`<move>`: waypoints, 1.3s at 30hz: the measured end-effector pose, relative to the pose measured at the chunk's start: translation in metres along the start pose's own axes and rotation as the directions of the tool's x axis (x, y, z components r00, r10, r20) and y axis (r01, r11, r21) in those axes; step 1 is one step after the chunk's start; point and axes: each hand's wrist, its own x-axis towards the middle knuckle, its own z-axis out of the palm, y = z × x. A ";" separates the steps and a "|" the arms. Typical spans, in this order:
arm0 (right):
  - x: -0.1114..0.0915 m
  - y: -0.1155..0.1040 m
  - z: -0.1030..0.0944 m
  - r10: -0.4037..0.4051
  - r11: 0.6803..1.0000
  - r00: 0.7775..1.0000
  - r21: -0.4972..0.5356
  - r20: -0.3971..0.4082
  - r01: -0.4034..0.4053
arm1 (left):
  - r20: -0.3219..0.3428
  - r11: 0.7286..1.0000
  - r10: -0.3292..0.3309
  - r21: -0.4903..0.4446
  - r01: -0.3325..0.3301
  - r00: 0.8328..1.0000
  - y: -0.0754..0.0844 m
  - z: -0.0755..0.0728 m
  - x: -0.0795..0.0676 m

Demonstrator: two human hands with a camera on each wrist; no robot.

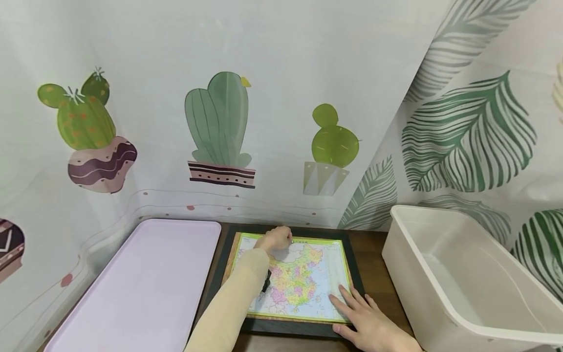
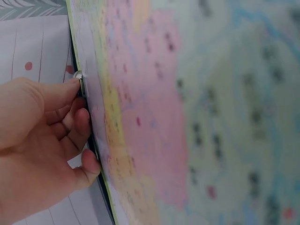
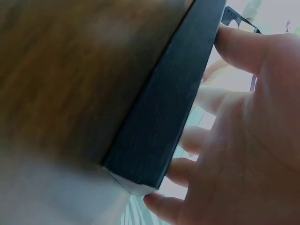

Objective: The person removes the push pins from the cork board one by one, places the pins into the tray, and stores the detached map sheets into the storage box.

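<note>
The map of China (image 1: 299, 281) lies on the black-framed corkboard (image 1: 290, 327). Near the board's top, the left hand (image 1: 276, 238), its grip narrow, pinches a small clear pin (image 2: 78, 75); at its lower right corner the right hand (image 1: 367, 320) rests, fingers spread. If that hand lifts, the map may slide; a slanted push could bend the pin.

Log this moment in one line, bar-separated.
left hand: holds small clear piece at top edge of map | right hand: spread over map's lower-right corner and black frame | lilac tray: left | white bin: right
</note>
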 end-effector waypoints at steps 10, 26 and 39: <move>0.000 0.000 0.000 0.019 0.997 0.999 0.078 0.051 -0.023 | -0.004 0.999 -0.039 0.022 0.039 0.999 0.001 0.006 0.001; 0.002 0.003 0.002 -0.008 0.995 0.999 0.102 0.049 0.003 | -0.087 0.992 -0.119 0.024 0.122 0.989 0.011 0.007 0.001; 0.000 0.004 -0.002 0.000 0.994 0.999 0.113 0.049 -0.006 | -0.075 0.994 -0.099 0.048 0.103 0.992 0.014 0.007 0.004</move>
